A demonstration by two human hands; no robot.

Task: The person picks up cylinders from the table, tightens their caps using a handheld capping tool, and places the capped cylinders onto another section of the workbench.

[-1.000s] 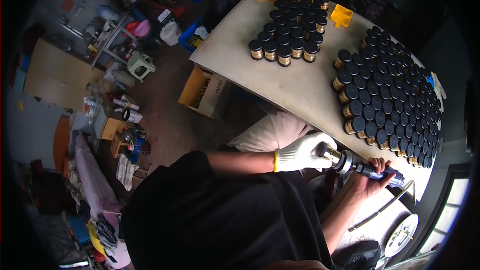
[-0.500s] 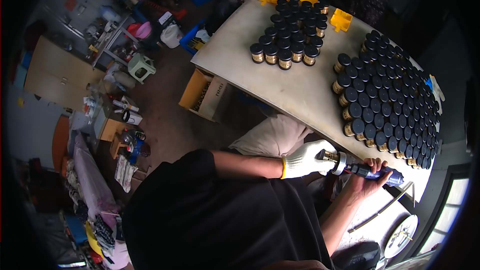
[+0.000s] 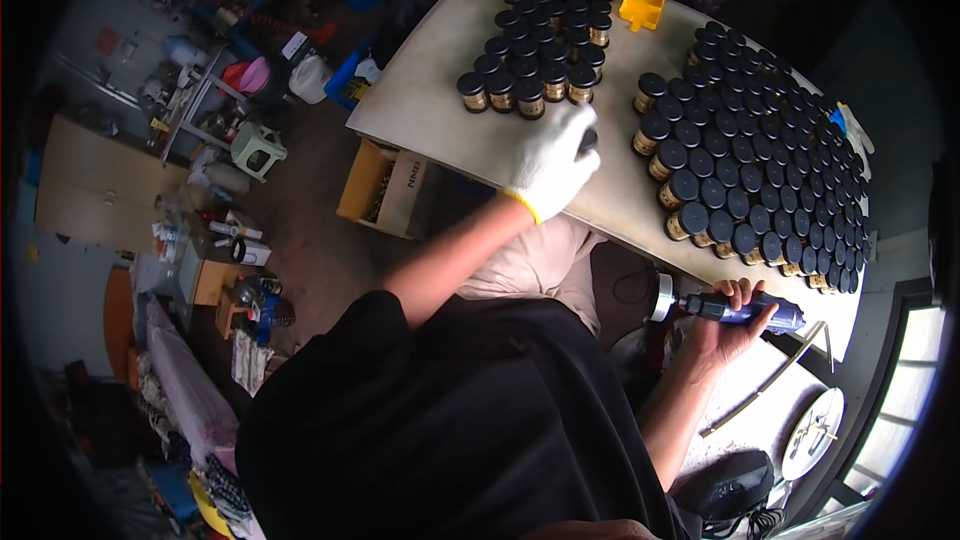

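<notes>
- Head view, left of the frame: a pale green stool stands on the floor.
- Left of centre: an open cardboard box marked NMB sits below the edge of the pale table.
- Upper centre: the smaller group of jars, with black lids and gold-coloured bodies, stands upright and close together on the table, yellow trays near its far end.
- Centre: the left hand, in a white glove with a yellow cuff, is over the table's near edge, just in front of that group. Its fingers are curled round a dark-ended piece, mostly hidden by the glove.
- Right of centre: the bare right hand, palm up, wraps its fingers and thumb around a blue and black power driver, whose silver cup points left, well apart from the glove.
- Right: the larger group of jars stands tightly packed on the table, above the driver in the frame.
- Lower right: a round white dish holds small pieces.
</notes>
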